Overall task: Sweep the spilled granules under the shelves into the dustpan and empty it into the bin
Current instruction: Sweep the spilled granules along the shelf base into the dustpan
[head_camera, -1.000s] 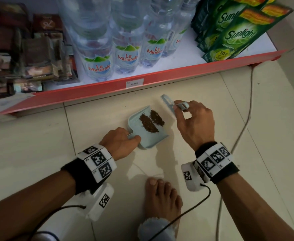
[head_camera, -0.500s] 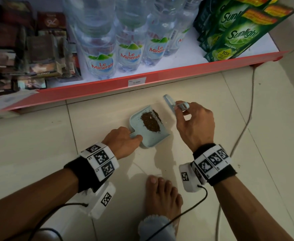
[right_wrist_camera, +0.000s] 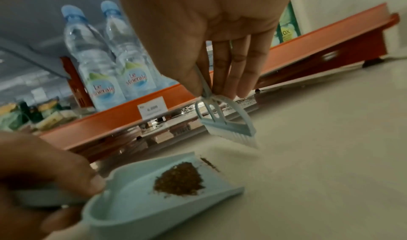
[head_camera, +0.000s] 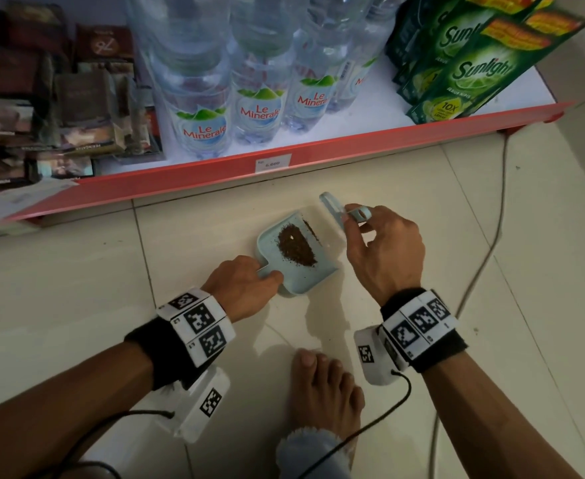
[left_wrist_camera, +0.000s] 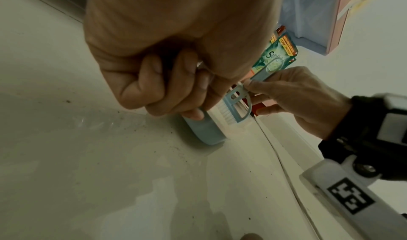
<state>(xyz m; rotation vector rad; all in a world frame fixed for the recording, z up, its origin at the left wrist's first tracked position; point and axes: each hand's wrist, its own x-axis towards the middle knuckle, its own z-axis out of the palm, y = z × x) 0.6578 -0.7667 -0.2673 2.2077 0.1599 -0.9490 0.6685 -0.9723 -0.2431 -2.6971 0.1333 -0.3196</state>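
Note:
A small light-blue dustpan lies flat on the tiled floor with a heap of brown granules in it. A thin line of granules lies at its open lip. My left hand grips the dustpan's handle, fingers curled round it. My right hand pinches the handle of a small light-blue brush; its white bristles hover just above the floor beyond the pan's lip. The brush shows to the right of the pan in the head view.
An orange-edged bottom shelf runs across just behind the pan, carrying water bottles, green Sunlight pouches and dark packets. A thin cable trails over the floor on the right. My bare foot stands just behind the pan.
The two patches of granules have been drawn together into one heap deeper in the pan. The brush has lifted slightly off the pan's lip. My left hand keeps its hold.

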